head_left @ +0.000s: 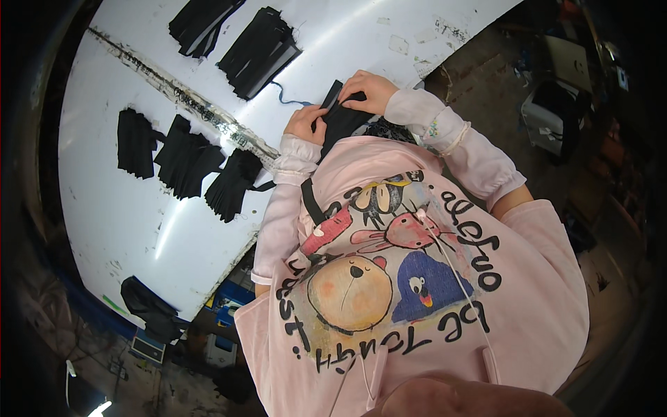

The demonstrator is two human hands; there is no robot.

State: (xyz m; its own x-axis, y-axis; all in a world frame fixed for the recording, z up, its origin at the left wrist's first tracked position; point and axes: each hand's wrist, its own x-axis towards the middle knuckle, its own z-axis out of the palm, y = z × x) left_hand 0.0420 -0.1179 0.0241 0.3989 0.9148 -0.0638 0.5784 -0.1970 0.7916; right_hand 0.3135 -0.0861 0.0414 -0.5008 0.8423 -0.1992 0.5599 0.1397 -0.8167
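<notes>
Black fabric (340,124) lies over my lap at the table's near edge, with a narrow folded strip standing up at its far end. My left hand (306,125) is closed on the left side of this fabric, thumb and fingers pinching it. From the right, my right hand (369,92) grips the same fabric near the strip, its fingertips bent down onto the cloth. The two hands are close together but apart. Their fingers partly hide the fabric's edges. A thin blue cord (283,96) lies on the table just beyond my left hand.
The white table (174,243) carries several bundles of black fabric pieces, such as a large one (258,52) ahead and a fanned one (236,184) at left. A worn seam (180,90) crosses its top. Black cloth (149,306) hangs over the left edge. A grey boxy object (552,115) stands at right.
</notes>
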